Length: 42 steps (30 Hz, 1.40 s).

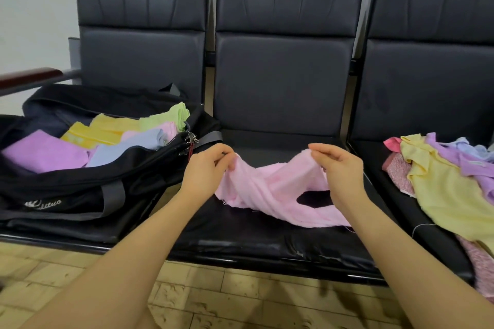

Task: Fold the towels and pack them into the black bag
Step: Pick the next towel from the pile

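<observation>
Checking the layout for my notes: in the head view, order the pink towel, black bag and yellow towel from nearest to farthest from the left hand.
1. Pink towel: pinched by the left hand.
2. Black bag: just left.
3. Yellow towel: far right seat.

Both bare forearms reach up and forward from the lower edge of the view, converging slightly toward the towel [278, 189] — the one landmark here. The left hand [205, 168] sits at the towel's left end, knuckles up, wrist bent a little, its fingers curled and pinching the upper left edge of the cloth between thumb and fingertips. The right hand [336, 168] sits at the towel's right end, held about level with the left, palm turned down, fingers bent at the knuckles and pinching the upper right edge. The two hands are well apart — the towel sags twisted between them.
</observation>
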Motion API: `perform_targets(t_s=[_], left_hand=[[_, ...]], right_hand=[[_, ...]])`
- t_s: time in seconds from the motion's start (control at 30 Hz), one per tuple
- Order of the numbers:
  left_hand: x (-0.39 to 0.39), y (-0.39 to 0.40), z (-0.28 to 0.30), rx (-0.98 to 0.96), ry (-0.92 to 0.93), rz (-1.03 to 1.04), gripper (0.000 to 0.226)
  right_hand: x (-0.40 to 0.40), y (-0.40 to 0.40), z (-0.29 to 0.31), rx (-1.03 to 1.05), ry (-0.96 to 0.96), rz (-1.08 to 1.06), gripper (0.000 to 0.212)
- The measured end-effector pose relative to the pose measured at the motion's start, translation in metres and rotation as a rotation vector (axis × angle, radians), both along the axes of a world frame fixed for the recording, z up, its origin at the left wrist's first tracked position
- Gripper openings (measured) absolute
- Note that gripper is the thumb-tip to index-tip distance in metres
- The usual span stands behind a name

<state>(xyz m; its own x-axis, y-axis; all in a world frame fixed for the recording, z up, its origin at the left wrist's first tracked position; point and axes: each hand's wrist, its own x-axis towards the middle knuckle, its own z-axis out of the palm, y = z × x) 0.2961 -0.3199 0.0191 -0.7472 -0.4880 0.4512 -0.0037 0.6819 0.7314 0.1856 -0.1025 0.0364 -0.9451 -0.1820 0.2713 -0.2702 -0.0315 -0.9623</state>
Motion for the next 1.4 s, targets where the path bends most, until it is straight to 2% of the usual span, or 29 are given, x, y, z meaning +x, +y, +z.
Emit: perform_targets(t_s=[0.13, 0.27, 0.37, 0.57, 0.7, 0.93, 1.03, 1.27, 1.4], left_hand=[[0.003, 0.01, 0.009, 0.253, 0.074, -0.008, 0.008], [0.0, 0.015, 0.013, 0.498, 0.192, 0.084, 0.002], [-0.001, 0.019, 0.019, 0.618, 0.264, 0.072, 0.018], [-0.003, 0.013, 0.037, 0.848, 0.304, -0.122, 0.039], [-0.003, 0.008, 0.054, 0.785, 0.296, -0.141, 0.044], [0.001, 0.013, 0.105, 0.642, 0.391, -0.02, 0.028], [0.0, 0.011, 0.127, 0.57, 0.391, -0.008, 0.036], [0.005, 0.002, 0.165, 0.556, 0.291, -0.146, 0.063], [0.01, -0.003, 0.173, 0.625, 0.335, -0.195, 0.059]], right_hand=[[0.001, -0.001, 0.002, -0.113, -0.107, -0.025, 0.031], [0.005, -0.003, 0.004, -0.151, -0.123, -0.022, 0.031], [0.005, -0.001, 0.01, -0.239, -0.137, -0.035, 0.03], [0.005, 0.01, 0.028, -0.354, -0.138, -0.033, 0.026], [0.009, 0.021, 0.049, -0.386, -0.086, -0.07, 0.026], [0.01, 0.035, 0.098, -0.423, 0.002, -0.143, 0.027], [0.01, 0.037, 0.125, -0.439, 0.04, -0.199, 0.031], [0.013, 0.043, 0.165, -0.391, 0.127, -0.203, 0.048], [0.01, 0.051, 0.177, -0.293, 0.209, -0.259, 0.032]])
